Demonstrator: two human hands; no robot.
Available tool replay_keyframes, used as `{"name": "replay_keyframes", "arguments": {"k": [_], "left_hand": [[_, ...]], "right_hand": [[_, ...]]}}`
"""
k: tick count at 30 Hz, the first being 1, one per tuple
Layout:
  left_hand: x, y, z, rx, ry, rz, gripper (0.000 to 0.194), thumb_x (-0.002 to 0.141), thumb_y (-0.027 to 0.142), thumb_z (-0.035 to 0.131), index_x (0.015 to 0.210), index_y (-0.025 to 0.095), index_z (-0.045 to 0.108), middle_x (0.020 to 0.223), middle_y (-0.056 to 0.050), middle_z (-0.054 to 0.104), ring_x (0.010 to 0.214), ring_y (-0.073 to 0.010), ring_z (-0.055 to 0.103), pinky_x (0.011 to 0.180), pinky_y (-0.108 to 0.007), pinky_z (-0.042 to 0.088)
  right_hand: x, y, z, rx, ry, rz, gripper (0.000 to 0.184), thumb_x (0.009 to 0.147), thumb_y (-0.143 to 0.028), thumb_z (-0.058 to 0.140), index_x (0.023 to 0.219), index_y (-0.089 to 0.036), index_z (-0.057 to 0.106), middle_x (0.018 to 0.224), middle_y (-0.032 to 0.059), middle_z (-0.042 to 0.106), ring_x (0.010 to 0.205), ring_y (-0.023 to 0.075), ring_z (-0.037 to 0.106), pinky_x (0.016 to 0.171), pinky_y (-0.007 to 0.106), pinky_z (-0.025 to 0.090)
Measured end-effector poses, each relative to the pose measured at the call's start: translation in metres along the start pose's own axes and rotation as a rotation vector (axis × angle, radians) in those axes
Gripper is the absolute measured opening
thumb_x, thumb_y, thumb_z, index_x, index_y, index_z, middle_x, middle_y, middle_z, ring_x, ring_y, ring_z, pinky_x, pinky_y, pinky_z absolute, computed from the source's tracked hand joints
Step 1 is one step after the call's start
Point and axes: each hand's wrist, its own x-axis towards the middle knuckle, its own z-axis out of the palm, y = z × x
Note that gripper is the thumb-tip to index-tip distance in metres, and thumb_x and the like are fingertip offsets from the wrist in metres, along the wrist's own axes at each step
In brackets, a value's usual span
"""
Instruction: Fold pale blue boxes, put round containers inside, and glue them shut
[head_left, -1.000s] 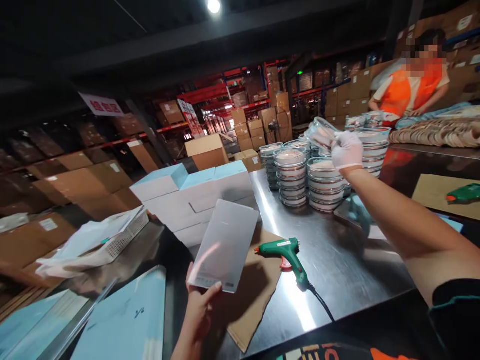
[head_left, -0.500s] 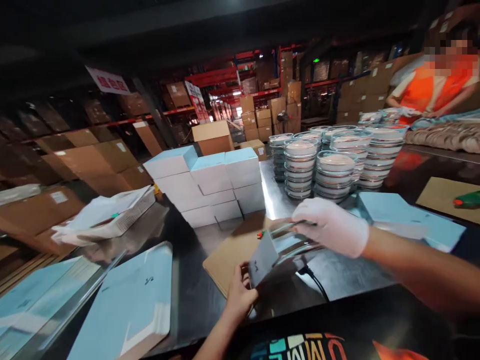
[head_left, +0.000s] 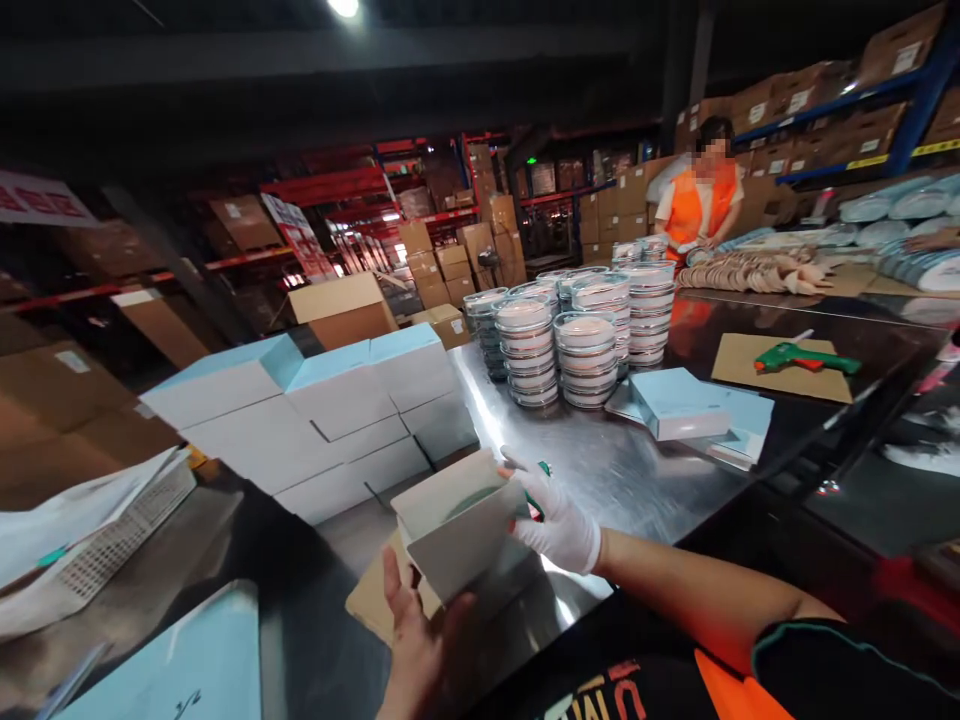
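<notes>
A small carton (head_left: 469, 535), pale inside and out, is held tilted above the table between both hands. Its top gapes, and a curved greenish edge shows inside. My bare left hand (head_left: 420, 625) grips the carton's lower left end, fingers on one side and thumb on the other. My right hand (head_left: 559, 520), in a white glove, pinches the right end by its walls. Just behind the glove, something green and red (head_left: 538, 490) is mostly hidden. Below the carton lies a brown cardboard sheet (head_left: 367, 600), partly covered by the left hand.
White cartons with light blue tops (head_left: 352, 410) are stacked at left. Stacked round clear-lidded containers (head_left: 585, 350) stand behind. At right lie flattened blue cartons (head_left: 686, 400) and a green glue gun (head_left: 806, 357) on cardboard. A co-worker (head_left: 697, 205) in an orange vest stands beyond.
The view has swung to the right. The carton has turned so its open top shows, and my right hand has come down onto its right end.
</notes>
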Motion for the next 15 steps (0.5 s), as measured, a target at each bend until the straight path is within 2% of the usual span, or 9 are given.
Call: {"name": "replay_keyframes", "arguments": {"k": [1, 3, 5, 6, 8, 10, 12, 13, 15], "left_hand": [[0.007, 0.007, -0.003, 0.014, 0.005, 0.076, 0.094, 0.080, 0.060, 0.085, 0.159, 0.028, 0.046, 0.159, -0.019, 0.056, 0.140, -0.0399, 0.063, 0.112, -0.052, 0.057], [0.021, 0.021, -0.005, 0.035, -0.007, 0.228, 0.072, 0.078, 0.071, 0.084, 0.130, 0.023, 0.070, 0.145, -0.018, 0.065, 0.137, -0.0413, 0.063, 0.113, -0.052, 0.055], [0.028, 0.034, -0.003, 0.053, 0.047, 0.318, 0.064, 0.078, 0.080, 0.080, 0.103, 0.021, 0.076, 0.128, -0.016, 0.071, 0.124, -0.0398, 0.068, 0.108, -0.050, 0.057], [0.028, 0.038, 0.000, 0.046, 0.110, 0.340, 0.064, 0.079, 0.081, 0.079, 0.100, 0.021, 0.076, 0.126, -0.015, 0.071, 0.121, -0.0382, 0.069, 0.106, -0.049, 0.058], [0.026, 0.041, 0.005, -0.015, 0.205, 0.360, 0.064, 0.082, 0.078, 0.079, 0.113, 0.022, 0.074, 0.130, -0.014, 0.070, 0.122, -0.0361, 0.068, 0.105, -0.046, 0.058], [0.021, 0.037, 0.006, -0.040, 0.174, 0.355, 0.067, 0.081, 0.076, 0.081, 0.122, 0.024, 0.072, 0.130, -0.013, 0.070, 0.128, -0.0365, 0.065, 0.106, -0.047, 0.057], [0.019, 0.031, 0.000, 0.023, 0.089, 0.343, 0.066, 0.077, 0.078, 0.083, 0.115, 0.025, 0.076, 0.120, -0.012, 0.074, 0.131, -0.0393, 0.063, 0.112, -0.051, 0.054], [0.020, 0.030, -0.005, 0.074, 0.077, 0.337, 0.063, 0.075, 0.078, 0.084, 0.109, 0.025, 0.078, 0.114, -0.011, 0.075, 0.132, -0.0409, 0.062, 0.116, -0.053, 0.051], [0.021, 0.032, -0.020, 0.136, 0.148, 0.330, 0.056, 0.075, 0.075, 0.085, 0.103, 0.027, 0.079, 0.109, -0.009, 0.076, 0.134, -0.0427, 0.062, 0.122, -0.057, 0.045]], "right_hand": [[0.002, -0.004, 0.004, 0.111, 0.014, 0.053, 0.058, 0.092, -0.058, 0.073, 0.139, -0.024, 0.074, 0.146, 0.0164, 0.068, 0.150, 0.0378, 0.055, 0.127, 0.058, 0.043], [0.007, -0.012, 0.010, 0.328, 0.032, 0.169, 0.055, 0.092, -0.070, 0.070, 0.121, -0.024, 0.079, 0.124, 0.0138, 0.077, 0.130, 0.0367, 0.068, 0.115, 0.056, 0.053], [0.011, -0.013, 0.019, 0.436, 0.066, 0.270, 0.051, 0.093, -0.071, 0.065, 0.103, -0.023, 0.078, 0.102, 0.0104, 0.078, 0.102, 0.0317, 0.074, 0.096, 0.049, 0.061], [0.012, -0.011, 0.024, 0.431, 0.101, 0.312, 0.046, 0.094, -0.067, 0.065, 0.097, -0.023, 0.075, 0.093, 0.0082, 0.076, 0.091, 0.0285, 0.072, 0.088, 0.046, 0.061], [0.015, -0.003, 0.035, 0.343, 0.215, 0.367, 0.030, 0.091, -0.052, 0.068, 0.094, -0.023, 0.069, 0.085, 0.0041, 0.071, 0.081, 0.0235, 0.068, 0.080, 0.040, 0.059], [0.016, 0.006, 0.044, 0.262, 0.320, 0.390, 0.026, 0.084, -0.038, 0.070, 0.105, -0.023, 0.066, 0.090, 0.0022, 0.071, 0.085, 0.0222, 0.067, 0.082, 0.038, 0.057], [0.018, 0.013, 0.044, 0.220, 0.359, 0.369, 0.040, 0.082, -0.033, 0.068, 0.120, -0.024, 0.063, 0.103, 0.0042, 0.073, 0.095, 0.0230, 0.069, 0.089, 0.039, 0.057], [0.018, 0.015, 0.040, 0.190, 0.340, 0.345, 0.041, 0.086, -0.034, 0.066, 0.126, -0.024, 0.062, 0.110, 0.0062, 0.073, 0.099, 0.0234, 0.070, 0.093, 0.040, 0.057], [0.018, 0.021, 0.027, 0.013, 0.248, 0.286, 0.036, 0.094, -0.039, 0.062, 0.127, -0.024, 0.065, 0.118, 0.0096, 0.073, 0.103, 0.0250, 0.070, 0.098, 0.043, 0.057]]}}
